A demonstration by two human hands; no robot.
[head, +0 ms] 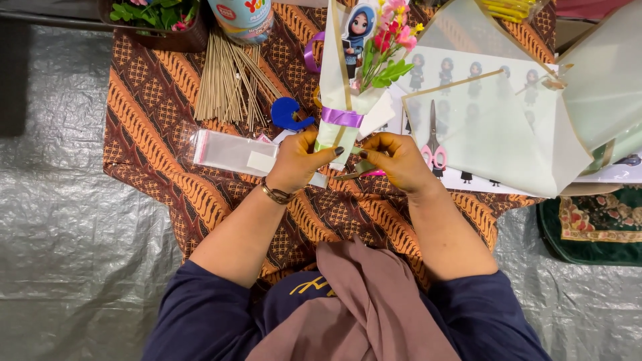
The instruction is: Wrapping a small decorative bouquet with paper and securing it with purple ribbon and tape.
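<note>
while both hands work at the middle of the view, the stock lies as follows, largest first.

- sheeting (pixel 60 220): grey plastic, crinkled, covering the floor from 7 to 10 o'clock and again at 4 o'clock.
- cloth (pixel 154 100): brown and orange batik, spread over the low table under everything.
- wrapping paper (pixel 495 134): pale green with a gold edge, at 2 o'clock, lying over a printed sheet of small doll figures.
- mat (pixel 595 227): dark green, patterned, at 3 o'clock on the floor.
- bouquet (pixel 344 73): narrow cone of pale paper at 12 o'clock, holding pink and yellow flowers and a paper doll, bound by a purple ribbon (pixel 342 117).
- sticks (pixel 231 80): bundle of thin pale sticks, at 11 o'clock.
- plastic sleeves (pixel 231 152): clear, red-edged, at 9 o'clock of the hands.
- left hand (pixel 299 160): closed round the bouquet's stem just below the ribbon, bracelet at the wrist.
- right hand (pixel 398 160): closed on scissors (pixel 358 171), apart from the left hand; the blades point at the stem's base, pink handle mostly hidden.
- second scissors (pixel 433 144): pink-handled, lying on the wrapping paper, at 2 o'clock of the right hand.
- tape dispenser (pixel 289 113): blue, just at 11 o'clock of the left hand.
</note>
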